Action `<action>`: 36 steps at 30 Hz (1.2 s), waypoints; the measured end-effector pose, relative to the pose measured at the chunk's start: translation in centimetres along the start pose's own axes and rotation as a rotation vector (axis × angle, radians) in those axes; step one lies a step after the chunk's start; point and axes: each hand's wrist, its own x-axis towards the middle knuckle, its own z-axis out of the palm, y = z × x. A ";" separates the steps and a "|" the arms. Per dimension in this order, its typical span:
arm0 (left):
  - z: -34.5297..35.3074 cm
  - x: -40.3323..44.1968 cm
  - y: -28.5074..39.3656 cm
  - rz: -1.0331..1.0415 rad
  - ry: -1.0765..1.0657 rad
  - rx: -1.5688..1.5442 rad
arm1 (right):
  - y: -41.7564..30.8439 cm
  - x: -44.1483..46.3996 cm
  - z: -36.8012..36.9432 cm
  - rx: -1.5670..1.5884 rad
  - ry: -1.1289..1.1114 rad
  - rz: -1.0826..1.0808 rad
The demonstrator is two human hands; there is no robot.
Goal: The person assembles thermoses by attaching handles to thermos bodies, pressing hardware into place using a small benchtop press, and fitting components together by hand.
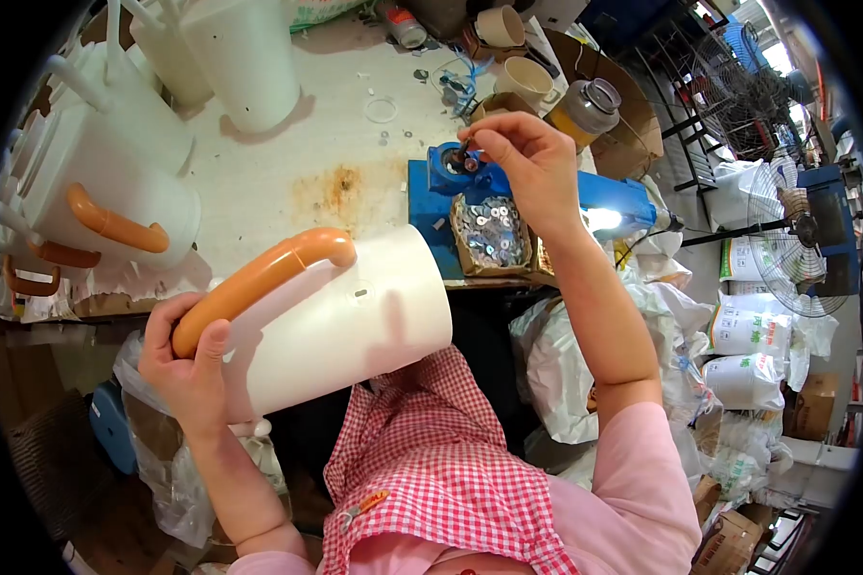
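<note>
My left hand [190,369] is closed around the lower end of the orange handle [264,283] of a white watering can [355,331]. The can lies tilted on its side above my lap, with a small slot in its wall near the handle. Over a blue machine [585,196] on the table, my right hand [527,158] has its thumb and fingers pinched together. Something small and dark shows at the fingertips, too small to name. Just below that hand is a cardboard box [465,264] of metal washers [497,233].
Several white watering cans [115,182] with orange handles stand on the table's left. A glass jar [585,110], a cream mug [527,81] and blue string [460,86] are at the back right. Plastic bags [566,383] hang beside my lap; a fan [801,230] stands further right.
</note>
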 end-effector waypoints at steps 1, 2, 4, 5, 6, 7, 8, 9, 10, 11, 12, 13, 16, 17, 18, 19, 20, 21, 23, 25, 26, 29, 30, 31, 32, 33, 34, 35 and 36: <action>0.0 0.0 0.0 -0.006 -0.004 -0.001 | -0.1 0.1 0.1 -0.007 0.004 0.003; 0.0 0.0 -0.1 -0.006 -0.001 -0.008 | -0.2 0.2 0.2 -0.013 0.008 0.003; -0.1 0.0 -0.1 -0.007 0.001 -0.013 | -0.2 0.3 0.2 -0.043 -0.009 0.000; -0.2 0.0 -0.2 -0.005 -0.006 -0.014 | -0.3 0.4 0.1 -0.072 -0.027 -0.007; -0.3 -0.1 -0.3 -0.006 -0.014 -0.013 | -0.4 0.4 0.1 -0.072 -0.029 -0.003; -0.3 -0.2 -0.2 -0.011 -0.016 -0.012 | -0.5 0.4 0.1 -0.077 -0.037 -0.005; -0.3 -0.2 0.0 -0.004 -0.009 -0.020 | -0.7 0.3 0.0 -0.084 -0.044 -0.007; -0.2 -0.2 0.0 0.005 0.000 -0.031 | -1.0 0.3 -0.1 -0.085 -0.045 -0.002; -0.2 -0.2 -0.1 0.002 -0.003 -0.031 | -1.2 0.4 -0.2 -0.159 -0.068 -0.021; -0.2 -0.2 -0.2 0.012 0.004 -0.019 | -1.5 0.4 -0.3 -0.232 -0.090 -0.038; -0.3 -0.2 -0.3 0.024 0.011 -0.006 | -1.7 0.4 -0.3 -0.232 -0.088 -0.033; -0.2 -0.2 -0.3 0.023 0.008 -0.006 | -2.0 0.5 -0.4 -0.298 -0.106 -0.041; -0.1 -0.2 -0.1 0.027 -0.002 0.009 | -2.5 0.6 -0.3 -0.380 -0.120 -0.034; -0.1 -0.2 0.0 0.030 -0.004 0.019 | -2.5 0.6 -0.2 -0.397 -0.118 -0.021; -0.1 -0.2 0.1 0.031 -0.011 0.031 | -2.4 0.7 -0.2 -0.395 -0.113 -0.014; -0.1 -0.3 0.2 0.027 -0.027 0.033 | -2.1 0.8 -0.4 -0.374 -0.116 -0.042; 0.0 -0.4 0.2 0.014 -0.010 0.044 | -1.8 0.5 -0.5 -0.354 -0.114 -0.066; 0.1 -0.5 0.2 0.000 0.004 0.054 | -1.5 -0.2 -0.4 -0.311 -0.063 -0.100; -0.1 -0.5 0.1 -0.011 -0.012 0.057 | -1.2 -2.3 -0.9 -0.247 0.030 -0.093; -0.5 -0.6 -0.3 -0.022 0.000 0.066 | 0.0 -5.1 -1.5 -0.056 0.112 -0.002; -0.8 -0.6 -0.7 -0.025 0.011 0.064 | 0.7 -6.4 -1.9 -0.054 0.111 0.004; -1.3 -0.5 -1.4 -0.053 0.027 0.061 | 4.3 -8.9 -2.7 -0.538 -0.125 0.287; -1.3 -0.4 -1.5 -0.072 0.033 0.058 | 6.0 -9.1 -2.9 -0.663 -0.111 0.231; -1.2 -0.3 -1.6 -0.073 0.028 0.061 | 6.0 -8.7 -2.7 -0.768 -0.147 0.236; -1.2 -0.2 -1.7 -0.087 0.021 0.050 | 6.6 -8.6 -2.5 -0.761 -0.147 0.243; -1.3 -0.2 -1.6 -0.100 0.016 0.041 | 7.4 -8.4 -2.4 -0.836 -0.189 0.116; -1.1 -0.3 -1.5 -0.100 0.010 0.048 | 7.9 -8.2 -2.2 -0.911 -0.228 -0.014; -1.0 -0.4 -1.5 -0.087 0.026 0.075 | 7.9 -7.8 -1.8 -0.953 -0.297 0.089; -0.9 -0.3 -1.4 -0.073 0.041 0.100 | 8.1 -7.8 -1.8 -0.949 -0.291 0.092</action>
